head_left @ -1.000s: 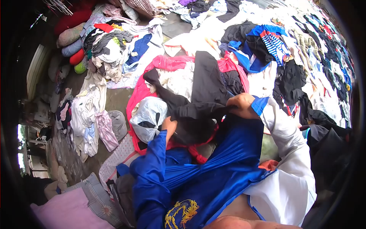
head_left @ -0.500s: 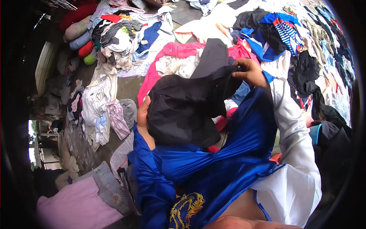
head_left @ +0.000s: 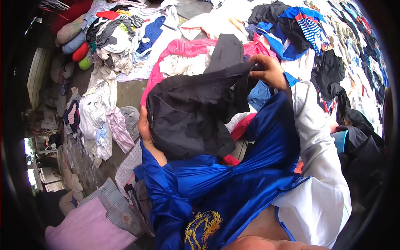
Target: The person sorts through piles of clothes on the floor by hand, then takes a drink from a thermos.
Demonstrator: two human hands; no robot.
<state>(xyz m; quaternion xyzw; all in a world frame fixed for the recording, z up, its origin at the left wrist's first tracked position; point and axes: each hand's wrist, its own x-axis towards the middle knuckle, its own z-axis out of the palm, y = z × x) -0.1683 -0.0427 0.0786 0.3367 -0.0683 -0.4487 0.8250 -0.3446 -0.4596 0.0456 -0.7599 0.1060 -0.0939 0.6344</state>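
A black garment (head_left: 191, 112) hangs spread out in front of me, held up between both hands. My left hand (head_left: 144, 127) grips its lower left edge, mostly hidden behind the cloth. My right hand (head_left: 268, 71) pinches its upper right corner. Both arms wear shiny blue sleeves (head_left: 266, 146) with a gold dragon print (head_left: 200, 227), and a white garment (head_left: 316, 166) is draped over my right arm. Below the black garment lies a pink sheet (head_left: 183, 48) with white clothes (head_left: 185, 64) piled on it.
Heaps of mixed clothing cover the ground: white and pink pieces (head_left: 100, 116) at left, blue and striped tops (head_left: 300, 29) at upper right, dark clothes (head_left: 362, 141) at right. Stuffed cushions (head_left: 75, 41) lie at upper left. A lilac cloth (head_left: 87, 229) and a checked cloth (head_left: 114, 206) lie at lower left.
Both hands have lifted the black garment off the pile and opened it out wide; the plastic bag seen a second ago is now hidden behind it.
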